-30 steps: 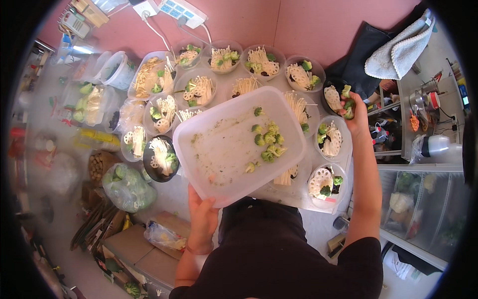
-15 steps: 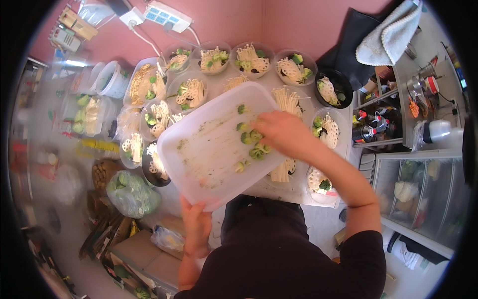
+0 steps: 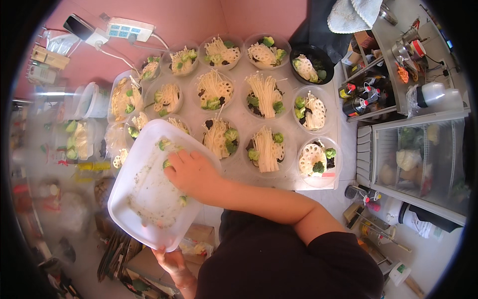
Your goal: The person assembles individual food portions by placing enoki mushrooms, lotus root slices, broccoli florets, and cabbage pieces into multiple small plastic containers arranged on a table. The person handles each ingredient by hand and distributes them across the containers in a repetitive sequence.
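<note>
A translucent white plastic tub (image 3: 149,182) is tilted in front of me over the table's left side. At its near end my left hand (image 3: 172,264) grips the rim from below. My right hand (image 3: 195,175) reaches inside, fingers bent around a broccoli floret (image 3: 167,163) that is partly covered. Another floret (image 3: 163,144) lies by the tub's far end, a small piece (image 3: 183,201) below the hand. Green crumbs dot the tub floor. Beyond it, clear bowls hold enoki mushrooms (image 3: 265,97), lotus root slices (image 3: 311,160) and broccoli.
The bowls stand in rows on a pale table (image 3: 236,172), with a black bowl (image 3: 327,59) at the far right. A power strip (image 3: 130,30) and phone (image 3: 78,26) are at the back left. To the right are a glass-doored fridge (image 3: 423,159) and shelves with bottles.
The tub has moved left and nearer to me, uncovering bowls in the middle of the table. My right hand has gone left with it, still inside. Fewer florets show in the tub.
</note>
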### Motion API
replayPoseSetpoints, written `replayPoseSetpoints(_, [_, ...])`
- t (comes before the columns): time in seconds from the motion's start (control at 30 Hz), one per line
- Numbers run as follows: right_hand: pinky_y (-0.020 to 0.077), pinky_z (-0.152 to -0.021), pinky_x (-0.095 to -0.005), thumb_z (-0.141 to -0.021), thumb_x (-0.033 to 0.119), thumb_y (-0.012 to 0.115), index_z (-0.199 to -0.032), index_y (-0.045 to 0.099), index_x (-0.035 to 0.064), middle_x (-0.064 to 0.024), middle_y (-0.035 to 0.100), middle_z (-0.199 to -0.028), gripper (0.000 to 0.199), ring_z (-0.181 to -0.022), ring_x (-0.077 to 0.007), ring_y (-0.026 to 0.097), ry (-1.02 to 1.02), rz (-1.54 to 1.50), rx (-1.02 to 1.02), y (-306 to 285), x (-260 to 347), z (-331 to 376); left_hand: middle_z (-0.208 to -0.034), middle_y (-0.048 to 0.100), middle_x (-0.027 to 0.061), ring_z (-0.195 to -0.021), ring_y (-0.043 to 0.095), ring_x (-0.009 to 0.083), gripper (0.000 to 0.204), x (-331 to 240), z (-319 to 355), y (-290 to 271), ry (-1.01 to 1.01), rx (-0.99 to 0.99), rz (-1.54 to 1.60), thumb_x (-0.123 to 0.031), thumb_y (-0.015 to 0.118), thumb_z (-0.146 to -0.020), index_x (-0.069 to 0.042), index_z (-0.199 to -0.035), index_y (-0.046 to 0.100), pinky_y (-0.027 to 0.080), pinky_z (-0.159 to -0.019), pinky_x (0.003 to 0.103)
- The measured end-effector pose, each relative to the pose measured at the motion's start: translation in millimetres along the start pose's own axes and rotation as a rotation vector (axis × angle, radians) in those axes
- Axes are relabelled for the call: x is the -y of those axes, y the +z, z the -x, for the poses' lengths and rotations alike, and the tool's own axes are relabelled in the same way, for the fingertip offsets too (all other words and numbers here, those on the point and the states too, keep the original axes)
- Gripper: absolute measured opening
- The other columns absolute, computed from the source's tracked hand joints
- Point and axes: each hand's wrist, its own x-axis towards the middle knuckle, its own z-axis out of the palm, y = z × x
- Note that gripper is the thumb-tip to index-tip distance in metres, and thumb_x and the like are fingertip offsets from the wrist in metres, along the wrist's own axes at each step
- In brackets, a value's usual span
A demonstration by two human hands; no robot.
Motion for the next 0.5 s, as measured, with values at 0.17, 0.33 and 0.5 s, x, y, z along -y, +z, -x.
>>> replayPoseSetpoints(0.17, [0.0429,-0.068,-0.0314,-0.074,0.012,0.06,-0.089,0.058,0.0103,-0.0034,0.055,-0.084,0.015,-0.084,-0.0189,0.056,-0.029,-0.096,0.031,2.7,16.8,-0.8,-0.136,0.049,0.0191,-0.122,0.053,0.0291,0.07,0.0,7.2,-13.8,-0.029,-0.059,0.082,-0.007,0.061,-0.078,0.004,-0.142,0.034,0.048,-0.102,0.04])
replayPoseSetpoints(0.33, [0.042,-0.067,-0.0303,-0.075,0.012,0.059,-0.098,0.061,0.0089,-0.0026,0.055,-0.081,0.023,-0.08,-0.0183,0.056,-0.111,-0.253,-0.043,-12.1,26.8,-9.5,-0.131,0.052,0.0186,-0.115,0.057,0.0268,0.065,-1.6,4.1,-25.7,-0.063,-0.068,0.216,-0.006,0.059,-0.08,0.004,-0.14,0.036,0.054,-0.094,0.034])
replayPoseSetpoints(0.5, [0.0409,-0.066,-0.0304,-0.076,0.011,0.06,-0.103,0.062,0.0071,-0.0023,0.055,-0.08,0.028,-0.076,-0.0185,0.055,-0.167,-0.372,-0.143,-20.6,46.4,-21.5,-0.122,0.056,0.0183,-0.097,0.063,0.0268,0.057,-1.8,1.9,-44.9,-0.09,-0.057,0.366,-0.003,0.058,-0.082,0.004,-0.136,0.04,0.059,-0.084,0.034])
